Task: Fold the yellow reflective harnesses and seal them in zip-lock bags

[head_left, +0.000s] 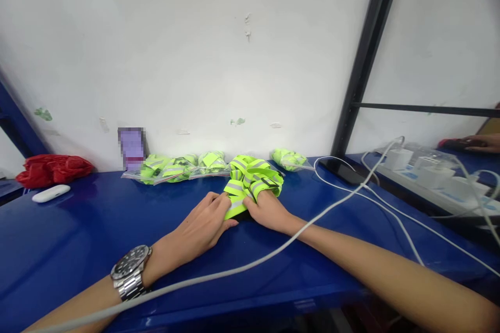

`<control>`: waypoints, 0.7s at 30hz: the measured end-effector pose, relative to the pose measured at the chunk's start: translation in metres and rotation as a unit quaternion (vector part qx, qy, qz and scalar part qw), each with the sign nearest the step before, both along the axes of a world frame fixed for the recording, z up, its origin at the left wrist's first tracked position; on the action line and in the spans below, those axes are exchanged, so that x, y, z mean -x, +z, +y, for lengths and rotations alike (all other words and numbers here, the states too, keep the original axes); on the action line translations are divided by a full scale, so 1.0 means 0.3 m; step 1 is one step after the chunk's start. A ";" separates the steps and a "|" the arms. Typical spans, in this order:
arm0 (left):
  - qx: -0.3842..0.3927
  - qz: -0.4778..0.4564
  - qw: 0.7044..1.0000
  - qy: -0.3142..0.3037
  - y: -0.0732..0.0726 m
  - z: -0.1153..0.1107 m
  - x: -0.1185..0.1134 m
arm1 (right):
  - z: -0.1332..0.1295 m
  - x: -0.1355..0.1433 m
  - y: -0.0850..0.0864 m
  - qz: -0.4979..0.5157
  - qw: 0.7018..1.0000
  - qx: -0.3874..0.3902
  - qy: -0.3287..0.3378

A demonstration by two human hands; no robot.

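Observation:
A bundle of neon-yellow reflective straps [250, 173] with grey stripes and a black buckle lies on the blue table, gathered into loops. My left hand [209, 218], with a steel watch on its wrist, grips the near left edge of the straps. My right hand [269, 213] is closed on the bundle's near right side, thumb on a strap and fingers partly hidden under the loops. Behind the hands, clear bags of similar yellow straps [177, 167] lie in a row along the wall. Another such bag [289, 159] lies to the right.
A white cable [234, 270] crosses over my right forearm. At left are a red plastic bag [54, 167], a white case [51, 193] and a blurred phone [133, 148]. A dark phone [344, 170] and a power strip with chargers [425, 171] are at right. Another person's hand [484, 142] shows far right.

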State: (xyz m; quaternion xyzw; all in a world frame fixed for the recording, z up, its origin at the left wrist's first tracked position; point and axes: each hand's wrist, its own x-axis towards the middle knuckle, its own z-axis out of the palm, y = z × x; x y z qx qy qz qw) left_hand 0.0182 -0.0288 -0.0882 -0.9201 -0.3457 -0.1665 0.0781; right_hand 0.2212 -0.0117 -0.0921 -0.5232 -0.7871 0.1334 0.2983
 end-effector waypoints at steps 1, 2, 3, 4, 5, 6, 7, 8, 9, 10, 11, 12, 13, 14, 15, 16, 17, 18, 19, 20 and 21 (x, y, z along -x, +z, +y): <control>0.008 0.003 1.000 -0.006 0.000 0.000 -0.001 | 0.003 -0.001 -0.003 0.008 1.000 -0.004 0.010; 0.017 0.008 1.000 -0.014 0.002 0.000 -0.001 | 0.006 -0.002 -0.004 0.016 1.000 -0.008 0.020; 0.025 0.013 0.999 -0.021 0.006 0.000 -0.003 | 0.008 -0.003 -0.005 0.022 0.999 -0.010 0.028; 0.032 0.017 0.999 -0.024 0.012 -0.001 -0.004 | 0.010 -0.005 -0.005 0.024 0.999 -0.009 0.035; 0.039 0.022 0.999 -0.026 0.019 -0.001 -0.005 | 0.009 -0.008 -0.002 0.022 0.999 -0.003 0.040; 0.046 0.028 0.998 -0.027 0.028 -0.003 -0.006 | 0.008 -0.010 0.003 0.017 0.999 0.003 0.045; 0.054 0.034 0.998 -0.027 0.037 -0.004 -0.008 | 0.005 -0.013 0.011 0.010 0.999 0.010 0.049; 0.064 0.038 0.997 -0.028 0.046 -0.006 -0.009 | 0.000 -0.015 0.021 0.001 0.998 0.017 0.053; 0.075 0.042 0.996 -0.029 0.054 -0.009 -0.010 | -0.006 -0.016 0.033 -0.011 0.998 0.024 0.059; 0.086 0.044 0.995 -0.032 0.062 -0.012 -0.011 | -0.014 -0.016 0.046 -0.027 0.997 0.030 0.068; 0.095 0.045 0.994 -0.036 0.067 -0.014 -0.012 | -0.022 -0.014 0.060 -0.046 0.995 0.037 0.077; 0.100 0.046 0.993 -0.043 0.071 -0.017 -0.013 | -0.030 -0.009 0.072 -0.068 0.993 0.037 0.086; 0.102 0.045 0.992 -0.050 0.073 -0.019 -0.014 | -0.038 -0.003 0.083 -0.092 0.991 0.029 0.093; 0.102 0.044 0.992 -0.056 0.073 -0.020 -0.015 | -0.045 0.005 0.092 -0.117 0.988 0.011 0.100; 0.104 0.040 0.992 -0.061 0.071 -0.021 -0.016 | -0.052 0.015 0.099 -0.141 0.984 -0.015 0.104; 0.109 0.034 0.991 -0.063 0.069 -0.021 -0.016 | -0.057 0.025 0.103 -0.166 0.980 -0.045 0.103; 0.119 0.024 0.991 -0.063 0.065 -0.021 -0.014 | -0.060 0.035 0.105 -0.194 0.973 -0.074 0.102; 0.131 0.008 0.989 -0.063 0.061 -0.019 -0.013 | -0.062 0.044 0.106 -0.223 0.964 -0.098 0.103; 0.145 -0.012 0.987 -0.064 0.057 -0.017 -0.010 | -0.063 0.052 0.106 -0.251 0.956 -0.116 0.103; 0.160 -0.031 0.984 -0.067 0.053 -0.014 -0.006 | -0.062 0.058 0.105 -0.274 0.947 -0.131 0.103; 0.175 -0.049 0.981 -0.073 0.049 -0.011 -0.001 | -0.059 0.062 0.104 -0.292 0.940 -0.144 0.105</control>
